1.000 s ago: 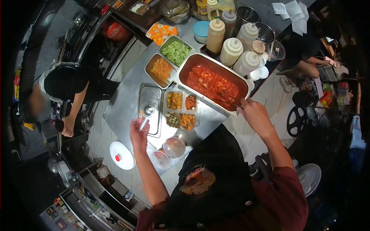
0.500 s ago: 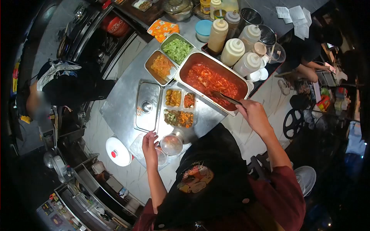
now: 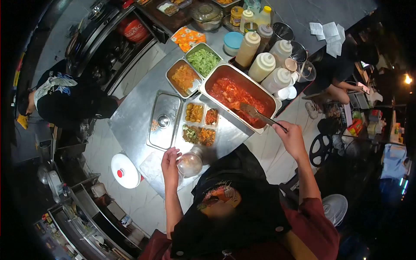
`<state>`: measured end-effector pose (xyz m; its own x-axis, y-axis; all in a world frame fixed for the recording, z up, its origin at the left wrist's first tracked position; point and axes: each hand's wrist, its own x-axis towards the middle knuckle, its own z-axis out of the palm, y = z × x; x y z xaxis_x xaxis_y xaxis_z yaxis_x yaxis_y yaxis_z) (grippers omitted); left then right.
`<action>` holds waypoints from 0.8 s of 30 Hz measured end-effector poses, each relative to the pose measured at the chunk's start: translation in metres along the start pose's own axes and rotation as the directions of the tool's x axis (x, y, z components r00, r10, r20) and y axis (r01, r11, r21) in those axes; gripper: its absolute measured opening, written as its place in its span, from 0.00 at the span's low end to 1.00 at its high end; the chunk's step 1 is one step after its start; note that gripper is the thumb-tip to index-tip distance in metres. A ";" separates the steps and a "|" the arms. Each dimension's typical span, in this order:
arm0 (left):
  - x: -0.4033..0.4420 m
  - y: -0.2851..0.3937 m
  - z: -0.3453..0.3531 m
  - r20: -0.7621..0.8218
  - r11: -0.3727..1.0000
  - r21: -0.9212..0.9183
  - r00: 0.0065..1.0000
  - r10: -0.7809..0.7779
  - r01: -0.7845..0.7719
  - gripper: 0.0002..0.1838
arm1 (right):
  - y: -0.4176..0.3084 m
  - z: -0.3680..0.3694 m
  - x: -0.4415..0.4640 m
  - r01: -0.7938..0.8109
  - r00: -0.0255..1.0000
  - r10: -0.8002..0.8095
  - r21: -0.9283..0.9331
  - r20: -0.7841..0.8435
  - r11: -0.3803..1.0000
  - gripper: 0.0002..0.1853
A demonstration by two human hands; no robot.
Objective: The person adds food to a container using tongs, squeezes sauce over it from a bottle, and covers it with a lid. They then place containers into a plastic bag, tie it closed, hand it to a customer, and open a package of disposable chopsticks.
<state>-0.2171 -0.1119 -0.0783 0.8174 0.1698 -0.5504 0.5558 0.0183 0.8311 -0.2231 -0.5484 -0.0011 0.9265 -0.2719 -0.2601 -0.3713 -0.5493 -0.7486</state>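
Bending co-worker (image 3: 65, 97): at the far left in dark clothing, leaning over, well apart from the table.
White lid (image 3: 130, 164): round with a red knob, beyond the lower left edge of the steel table (image 3: 130, 119).
Steel lid (image 3: 159, 136): flat on the table, a round knob at its middle, a few orange crumbs beside it.
Left hand (image 3: 171, 160): near the table's lower edge, fingers loosely bent; whether they pinch anything cannot be told.
Orange shreds (image 3: 183, 77): in a small steel pan (image 3: 191, 90) above the steel lid.
Round clear tub (image 3: 190, 165): just beside the left hand; contact between them cannot be told.
Clear tray (image 3: 204, 117): four compartments, all filled, between the steel lid and the long pan.
Chopped green leaves (image 3: 203, 60): in a second small pan, next to the shreds.
Red saucy food (image 3: 232, 93): in the long steel pan (image 3: 269, 100), set aslant at the table's right side.
Metal utensil (image 3: 253, 112): its broad end down in the red food, its dark handle slanting over the rim.
Squeeze bottles (image 3: 262, 67): grouped behind the long pan.
Right hand (image 3: 289, 136): just outside the pan's right corner, fingers and thumb pinching the utensil's handle.
White papers (image 3: 331, 37): on the grey surface at upper right.
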 end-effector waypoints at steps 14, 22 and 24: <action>0.001 -0.002 -0.020 0.003 1.000 -0.029 1.000 -0.012 0.012 0.19 | 0.011 0.023 0.005 0.109 0.992 -0.120 -0.280 -0.022 0.954 0.11; -0.001 -0.003 -0.027 0.015 0.998 0.052 1.000 0.018 -0.019 0.19 | 0.022 0.072 0.066 0.139 0.975 -0.182 -0.289 -0.128 0.947 0.16; -0.002 -0.001 -0.030 0.019 0.997 0.072 1.000 0.016 -0.017 0.19 | 0.030 0.083 0.080 0.094 0.976 -0.139 -0.248 -0.169 0.964 0.16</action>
<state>-0.2240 -0.0832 -0.0756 0.8289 0.1511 -0.5386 0.5511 -0.0556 0.8326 -0.1553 -0.5211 -0.0945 0.9453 -0.3228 -0.0469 -0.2860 -0.7510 -0.5951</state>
